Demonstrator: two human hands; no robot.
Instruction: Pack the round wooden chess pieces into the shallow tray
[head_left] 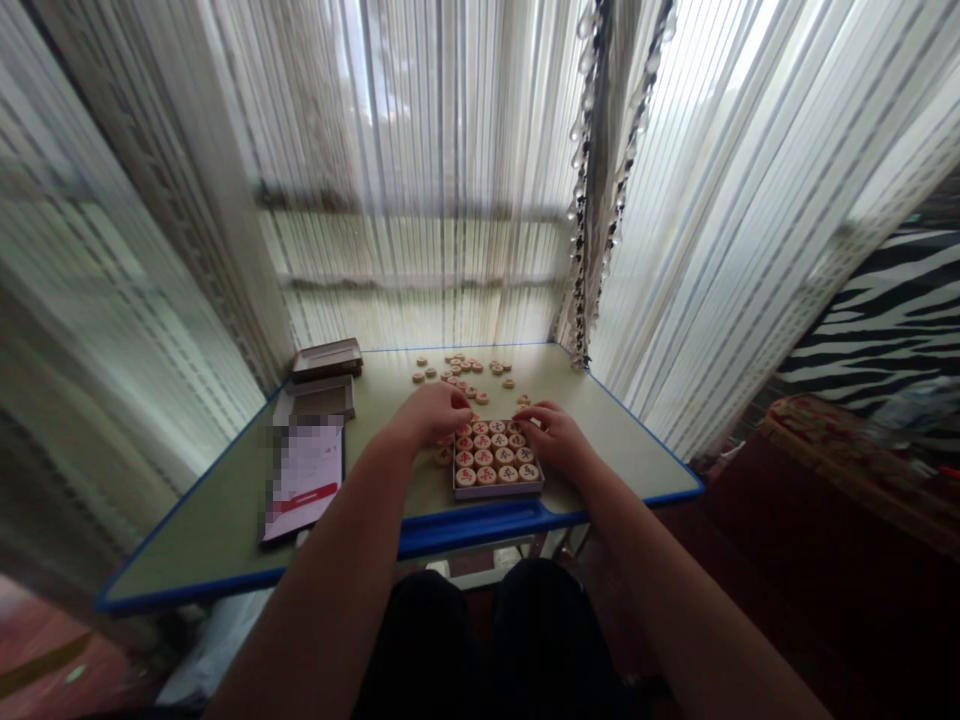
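Note:
A shallow box [498,489] filled with round wooden game discs, marked in red and black, sits near the front edge of a pale green table [225,510]. My left hand [433,412] rests at the box's far left corner with its fingers curled down onto the discs. My right hand [556,436] lies along the box's right side, fingers bent over its far right corner. Whether either hand pinches a disc is hidden by the fingers. More loose discs [463,368] are scattered on the table beyond the box.
A brown box lid [327,357] and a second tray [322,398] lie at the table's far left, with a white and red paper [306,478] in front of them. Sheer curtains [450,170] surround the table. A zebra-patterned cloth [885,320] is at the right.

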